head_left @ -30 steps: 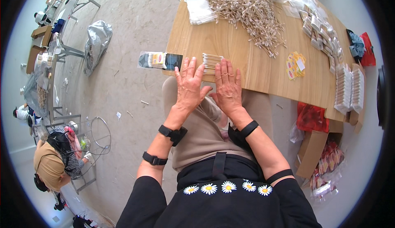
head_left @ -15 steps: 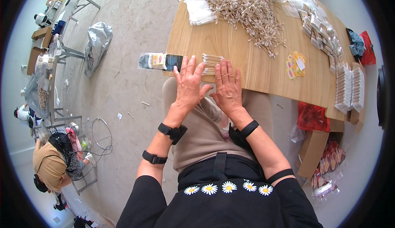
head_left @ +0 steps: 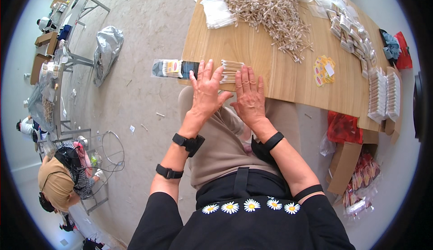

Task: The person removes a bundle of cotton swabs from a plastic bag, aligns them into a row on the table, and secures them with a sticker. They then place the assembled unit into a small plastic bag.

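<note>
A row of cotton swabs lies side by side at the near edge of the wooden table. My left hand rests at the row's left end, fingers stretched out and thumb spread. At the right end my right hand lies flat, its fingers straight and close together. Both sets of fingertips touch or nearly touch the swab tips. Just left of my left hand, a clear bag of swabs with a yellow card sits beside a dark strip, reaching past the table's left corner.
A big heap of loose swabs covers the far table. Clear bags lie at the far left, yellow cards at right, filled packs along the right edge. A cardboard box stands below. A seated person works at far left.
Both hands stay almost in place around the row of swabs. The seated person at the left has shifted slightly; otherwise the scene looks the same.
</note>
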The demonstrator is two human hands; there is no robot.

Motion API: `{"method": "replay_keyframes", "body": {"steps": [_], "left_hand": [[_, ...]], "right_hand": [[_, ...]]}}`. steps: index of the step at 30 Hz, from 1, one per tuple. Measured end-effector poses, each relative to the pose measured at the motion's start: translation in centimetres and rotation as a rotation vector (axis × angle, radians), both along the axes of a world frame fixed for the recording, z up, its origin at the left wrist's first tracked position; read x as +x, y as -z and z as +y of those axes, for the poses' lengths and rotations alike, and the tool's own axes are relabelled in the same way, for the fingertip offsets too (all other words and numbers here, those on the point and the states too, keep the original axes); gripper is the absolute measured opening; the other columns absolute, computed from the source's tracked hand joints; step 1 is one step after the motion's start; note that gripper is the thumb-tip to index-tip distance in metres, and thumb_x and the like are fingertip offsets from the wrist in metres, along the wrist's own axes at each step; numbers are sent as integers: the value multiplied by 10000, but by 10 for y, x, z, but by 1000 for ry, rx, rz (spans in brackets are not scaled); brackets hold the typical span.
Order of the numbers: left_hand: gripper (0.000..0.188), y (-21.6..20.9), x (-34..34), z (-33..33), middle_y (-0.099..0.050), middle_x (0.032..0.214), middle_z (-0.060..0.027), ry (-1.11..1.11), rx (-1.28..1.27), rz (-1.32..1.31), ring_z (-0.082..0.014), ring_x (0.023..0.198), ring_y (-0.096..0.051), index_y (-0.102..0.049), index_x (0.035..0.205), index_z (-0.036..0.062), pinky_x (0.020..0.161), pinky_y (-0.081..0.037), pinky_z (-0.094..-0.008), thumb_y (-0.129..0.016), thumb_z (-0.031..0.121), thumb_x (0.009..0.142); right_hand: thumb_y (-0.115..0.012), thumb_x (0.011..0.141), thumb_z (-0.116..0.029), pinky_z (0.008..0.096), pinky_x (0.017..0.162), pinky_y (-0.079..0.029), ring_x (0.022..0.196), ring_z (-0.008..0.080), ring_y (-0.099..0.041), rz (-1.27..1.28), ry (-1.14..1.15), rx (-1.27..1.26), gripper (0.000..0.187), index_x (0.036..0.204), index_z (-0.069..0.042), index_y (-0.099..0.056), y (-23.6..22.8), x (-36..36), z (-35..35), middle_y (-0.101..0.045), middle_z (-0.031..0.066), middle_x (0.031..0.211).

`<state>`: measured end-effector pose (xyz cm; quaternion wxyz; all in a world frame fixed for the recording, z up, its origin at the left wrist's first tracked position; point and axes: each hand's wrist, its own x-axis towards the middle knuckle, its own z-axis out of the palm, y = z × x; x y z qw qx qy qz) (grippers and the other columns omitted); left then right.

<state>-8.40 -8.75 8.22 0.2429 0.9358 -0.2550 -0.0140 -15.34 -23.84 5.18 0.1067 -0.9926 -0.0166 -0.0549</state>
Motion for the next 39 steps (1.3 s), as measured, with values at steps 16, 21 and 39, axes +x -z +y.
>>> {"method": "replay_keyframes", "body": {"steps": [16, 21, 39], "left_hand": [[830, -4, 2, -2, -355, 1537, -227, 24, 5, -5, -411, 1488, -226, -528, 1381, 61, 1160, -152, -674, -887, 261, 660], [882, -3, 8, -4, -356, 1539, -230, 32, 14, -3, -417, 1488, -223, -509, 1404, 60, 1165, -142, -672, -894, 280, 641], [969, -10, 19, -4, -349, 1542, -243, 68, 82, 16, -413, 1495, -208, -523, 1387, 27, 1162, -134, -686, -923, 363, 571]], "right_hand": [[-859, 655, -362, 536, 1223, -131, 1534, 325, -148, -14, -3, 4, 1153, 1554, -15, -226, 0, -1, 0, -185, 178, 1638], [-861, 652, -360, 534, 1221, -139, 1535, 320, -148, -17, -4, 4, 1157, 1555, -14, -225, 3, -1, 1, -185, 170, 1639], [-860, 650, -355, 536, 1223, -127, 1534, 315, -152, -29, 8, 0, 1149, 1555, -24, -235, 3, 0, 1, -192, 172, 1637]]}}
